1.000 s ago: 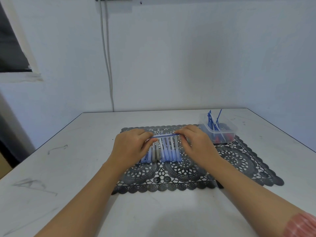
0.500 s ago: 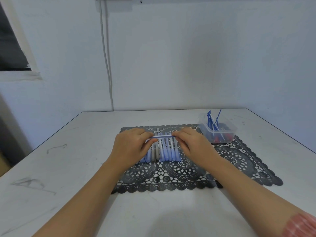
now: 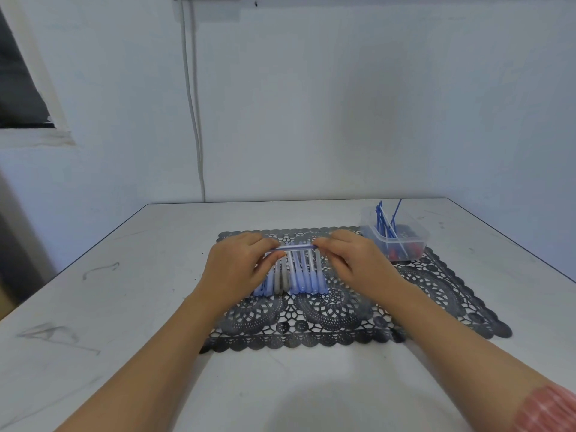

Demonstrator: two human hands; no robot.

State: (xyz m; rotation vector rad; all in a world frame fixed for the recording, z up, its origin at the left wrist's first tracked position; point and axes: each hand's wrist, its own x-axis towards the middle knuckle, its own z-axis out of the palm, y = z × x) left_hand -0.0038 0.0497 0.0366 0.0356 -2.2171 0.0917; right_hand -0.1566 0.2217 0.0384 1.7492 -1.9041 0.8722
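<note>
A clear pen barrel with a blue refill inside (image 3: 295, 247) is held level between my two hands, just above the mat. My left hand (image 3: 237, 266) pinches its left end and my right hand (image 3: 358, 263) pinches its right end. Beneath it lies a row of several capped pens (image 3: 299, 277), blue and grey, side by side on the black lace mat (image 3: 436, 291). My left hand hides the left part of that row.
A clear plastic tub (image 3: 396, 236) with blue refills sticking up and small red and dark parts inside stands at the mat's far right corner. The white table (image 3: 109, 291) has scuff marks on the left. A wall with a cable runs behind.
The pen between my hands has shifted slightly up and away; my hands stay pinched on its ends. Nothing else moved.
</note>
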